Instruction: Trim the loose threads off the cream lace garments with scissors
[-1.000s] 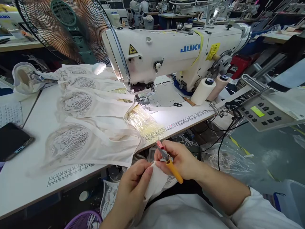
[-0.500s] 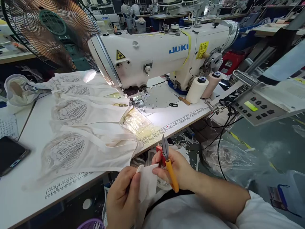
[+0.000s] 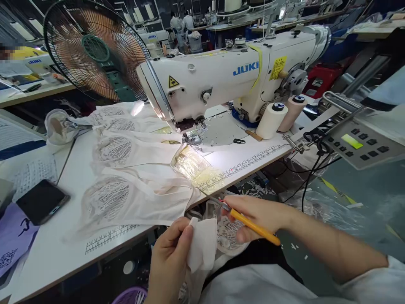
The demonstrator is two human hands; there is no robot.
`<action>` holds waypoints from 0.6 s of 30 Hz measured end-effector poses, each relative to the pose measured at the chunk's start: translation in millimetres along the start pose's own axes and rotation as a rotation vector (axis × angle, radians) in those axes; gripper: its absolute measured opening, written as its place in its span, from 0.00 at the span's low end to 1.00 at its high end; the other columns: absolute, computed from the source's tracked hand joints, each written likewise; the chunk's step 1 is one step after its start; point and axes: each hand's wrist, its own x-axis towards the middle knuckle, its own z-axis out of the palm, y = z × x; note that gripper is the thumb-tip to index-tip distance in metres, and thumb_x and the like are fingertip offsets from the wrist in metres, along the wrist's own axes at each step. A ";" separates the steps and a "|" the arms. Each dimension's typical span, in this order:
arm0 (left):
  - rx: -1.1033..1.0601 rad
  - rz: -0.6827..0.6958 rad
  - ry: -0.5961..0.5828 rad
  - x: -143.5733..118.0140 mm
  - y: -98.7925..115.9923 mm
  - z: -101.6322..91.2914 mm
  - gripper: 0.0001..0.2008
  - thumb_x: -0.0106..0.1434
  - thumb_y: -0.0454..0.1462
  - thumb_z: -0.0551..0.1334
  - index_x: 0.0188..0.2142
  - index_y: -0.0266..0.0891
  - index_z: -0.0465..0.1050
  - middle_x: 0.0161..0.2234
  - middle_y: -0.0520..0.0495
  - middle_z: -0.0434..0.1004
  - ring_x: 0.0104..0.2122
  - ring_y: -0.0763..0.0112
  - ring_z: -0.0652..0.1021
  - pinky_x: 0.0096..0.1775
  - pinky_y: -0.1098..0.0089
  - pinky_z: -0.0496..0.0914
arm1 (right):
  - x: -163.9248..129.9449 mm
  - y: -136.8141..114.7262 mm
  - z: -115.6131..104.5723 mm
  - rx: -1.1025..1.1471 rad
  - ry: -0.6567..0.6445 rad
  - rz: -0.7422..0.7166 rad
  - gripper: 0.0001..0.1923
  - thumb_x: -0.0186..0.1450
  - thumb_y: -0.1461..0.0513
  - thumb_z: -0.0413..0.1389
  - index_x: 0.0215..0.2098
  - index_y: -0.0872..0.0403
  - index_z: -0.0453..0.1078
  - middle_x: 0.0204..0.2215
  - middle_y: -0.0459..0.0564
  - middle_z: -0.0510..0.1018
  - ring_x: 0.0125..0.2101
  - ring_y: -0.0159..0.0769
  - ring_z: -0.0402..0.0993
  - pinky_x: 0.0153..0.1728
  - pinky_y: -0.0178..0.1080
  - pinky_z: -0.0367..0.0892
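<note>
My left hand [image 3: 172, 253] is closed, pinching the edge of a white bra [image 3: 203, 242] between thumb and fingers. Its smooth band stands up from the grip, and a lace cup hangs below the table edge. My right hand [image 3: 253, 215] is wrapped round scissors [image 3: 249, 225] with an orange handle, their blades pointing left toward the table edge. The scissors are apart from the fabric. On the table to the left lie several more white lace bras [image 3: 142, 194], spread in a row, reaching a patch of clear yellowish film [image 3: 196, 166] beside the needle.
A white sewing machine [image 3: 218, 76] stands at the back, with thread cones [image 3: 272, 121] and a control panel [image 3: 357, 141] to its right. A fan [image 3: 95, 48] is behind left. A phone [image 3: 42, 202] lies at left. A purple basket [image 3: 129, 295] sits below.
My right hand has moved right, away from the left hand and the fabric, and the scissors have swung from upright to nearly level. The view has turned left. My left hand keeps its pinch.
</note>
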 end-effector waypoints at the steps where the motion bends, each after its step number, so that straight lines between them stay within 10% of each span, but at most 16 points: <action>1: -0.008 -0.007 0.004 0.0 1.7 1.4 0.11 0.47 0.43 0.69 0.19 0.37 0.75 0.18 0.52 0.66 0.21 0.76 0.64 0.22 0.78 0.59 | -1.5 2.2 -7.6 -0.056 -0.075 -0.003 0.25 0.56 0.40 0.50 0.27 0.52 0.55 0.26 0.45 0.63 0.24 0.32 0.59 0.25 0.36 0.58; 18: 0.242 0.077 -0.099 -1.4 14.5 11.9 0.11 0.52 0.38 0.59 0.16 0.38 0.69 0.17 0.53 0.62 0.19 0.75 0.61 0.21 0.73 0.54 | -11.8 -4.1 -12.9 -0.353 -0.272 0.131 0.21 0.57 0.47 0.56 0.23 0.53 0.56 0.20 0.40 0.59 0.20 0.28 0.53 0.20 0.33 0.50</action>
